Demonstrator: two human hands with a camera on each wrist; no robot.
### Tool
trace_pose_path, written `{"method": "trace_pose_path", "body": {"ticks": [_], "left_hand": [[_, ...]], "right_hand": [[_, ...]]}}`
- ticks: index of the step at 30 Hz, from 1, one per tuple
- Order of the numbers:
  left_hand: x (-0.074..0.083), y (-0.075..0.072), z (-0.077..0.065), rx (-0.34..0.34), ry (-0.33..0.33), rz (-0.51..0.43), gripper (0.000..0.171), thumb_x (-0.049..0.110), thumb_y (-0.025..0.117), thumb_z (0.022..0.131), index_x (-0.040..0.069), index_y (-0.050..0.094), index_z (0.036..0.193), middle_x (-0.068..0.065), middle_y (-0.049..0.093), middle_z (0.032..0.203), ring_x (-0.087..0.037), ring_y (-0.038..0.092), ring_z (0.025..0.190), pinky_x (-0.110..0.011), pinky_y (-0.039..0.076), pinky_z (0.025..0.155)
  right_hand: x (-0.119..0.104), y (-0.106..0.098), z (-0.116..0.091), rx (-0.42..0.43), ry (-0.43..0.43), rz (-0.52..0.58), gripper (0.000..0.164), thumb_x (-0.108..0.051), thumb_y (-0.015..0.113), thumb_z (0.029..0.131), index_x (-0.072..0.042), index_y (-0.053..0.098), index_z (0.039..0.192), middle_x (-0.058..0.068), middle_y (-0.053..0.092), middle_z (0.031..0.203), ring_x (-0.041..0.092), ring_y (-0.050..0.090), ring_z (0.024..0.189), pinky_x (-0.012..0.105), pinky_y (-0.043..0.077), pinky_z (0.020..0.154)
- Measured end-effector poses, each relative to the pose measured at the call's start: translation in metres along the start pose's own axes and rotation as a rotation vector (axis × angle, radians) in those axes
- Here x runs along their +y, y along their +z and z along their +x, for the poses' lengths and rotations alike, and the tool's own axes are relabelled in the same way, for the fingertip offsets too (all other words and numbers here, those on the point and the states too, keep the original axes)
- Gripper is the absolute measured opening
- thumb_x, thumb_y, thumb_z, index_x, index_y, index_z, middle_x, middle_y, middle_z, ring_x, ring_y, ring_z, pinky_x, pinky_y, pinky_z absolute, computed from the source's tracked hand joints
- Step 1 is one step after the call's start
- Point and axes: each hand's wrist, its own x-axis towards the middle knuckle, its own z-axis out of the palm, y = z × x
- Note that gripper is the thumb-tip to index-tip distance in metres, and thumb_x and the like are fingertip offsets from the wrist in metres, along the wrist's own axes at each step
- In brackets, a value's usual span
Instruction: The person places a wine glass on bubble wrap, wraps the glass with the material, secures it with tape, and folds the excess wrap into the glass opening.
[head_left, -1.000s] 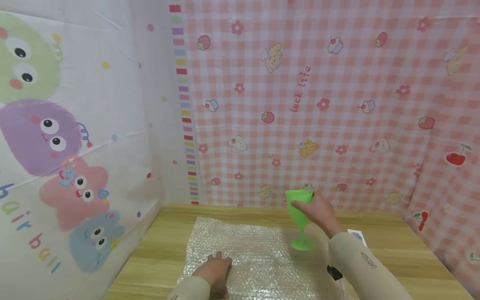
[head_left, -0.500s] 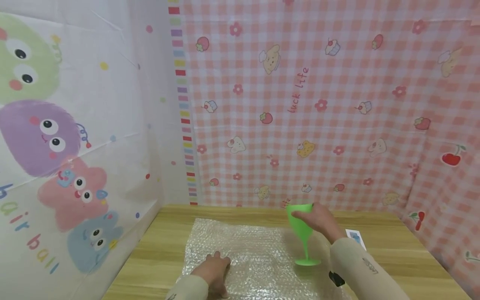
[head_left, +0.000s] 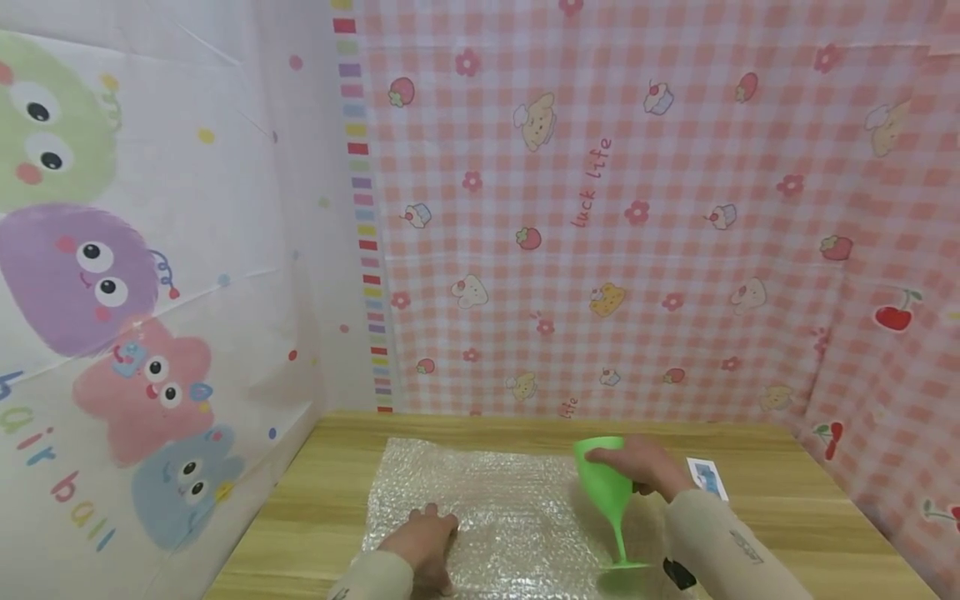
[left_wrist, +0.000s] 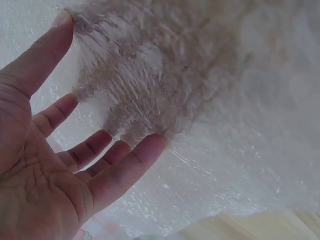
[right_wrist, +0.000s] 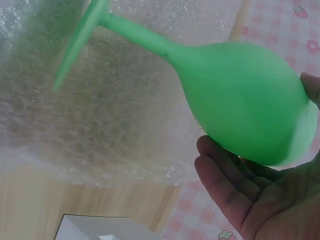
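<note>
My right hand (head_left: 651, 465) grips a green plastic goblet (head_left: 606, 487) by its bowl, thumb on one side and fingers on the other. The goblet tilts, its foot low over the right part of a bubble wrap sheet (head_left: 517, 508). In the right wrist view the goblet's bowl (right_wrist: 240, 100), stem and round foot all show above the wrap. My left hand (head_left: 422, 543) rests on the left part of the sheet with its fingers spread. In the left wrist view the fingertips (left_wrist: 152, 142) touch the crinkled wrap.
A small white card with a blue picture (head_left: 707, 478) lies on the wooden table (head_left: 787, 500) right of the wrap. A black object (head_left: 678, 574) sits beside my right sleeve. Pink checked cloth (head_left: 487, 208) hangs behind, and a white cartoon-print cloth (head_left: 225, 317) stands at left.
My right hand has brought the goblet down and toward me, with the foot swinging slightly right and the goblet tilting more. My left hand has stayed on the wrap.
</note>
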Motion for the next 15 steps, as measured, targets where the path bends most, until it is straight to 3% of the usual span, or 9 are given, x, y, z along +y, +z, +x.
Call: {"method": "trace_pose_path", "body": {"ticks": [3,6,11,15], "left_hand": [[-0.001,0.0,0.001,-0.014,-0.015,-0.01,0.055,0.025,0.096,0.055,0.013,0.06,0.095,-0.009,0.051,0.095,-0.035,0.055,0.095,-0.054,0.054,0.076],[-0.002,0.001,0.003,-0.038,-0.038,-0.027,0.054,0.025,0.096,0.056,0.014,0.061,0.095,-0.009,0.051,0.095,-0.036,0.055,0.098,-0.056,0.054,0.078],[-0.001,0.0,0.004,-0.048,-0.04,-0.034,0.052,0.024,0.095,0.056,0.014,0.058,0.091,-0.008,0.051,0.093,-0.036,0.055,0.098,-0.056,0.054,0.076],[-0.001,-0.001,0.004,-0.031,-0.025,-0.033,0.052,0.023,0.096,0.055,0.014,0.057,0.089,-0.009,0.05,0.092,-0.036,0.055,0.096,-0.055,0.054,0.075]], "right_hand": [[0.004,-0.001,-0.004,-0.01,-0.005,0.037,0.054,-0.052,0.07,0.085,-0.002,0.057,0.099,0.008,0.055,0.071,0.016,0.052,0.054,0.028,0.048,0.048],[0.009,-0.003,-0.008,-0.044,0.021,0.04,0.063,-0.053,0.068,0.085,0.001,0.053,0.114,0.014,0.06,0.082,0.026,0.064,0.065,0.039,0.058,0.058],[0.02,-0.005,-0.015,-0.107,0.09,-0.016,0.067,-0.058,0.063,0.085,0.006,0.057,0.105,0.018,0.062,0.085,0.031,0.067,0.072,0.044,0.059,0.066],[0.03,-0.006,-0.021,-0.138,0.108,0.001,0.069,-0.057,0.061,0.087,0.009,0.056,0.108,0.019,0.062,0.086,0.031,0.068,0.073,0.046,0.059,0.068]]}}
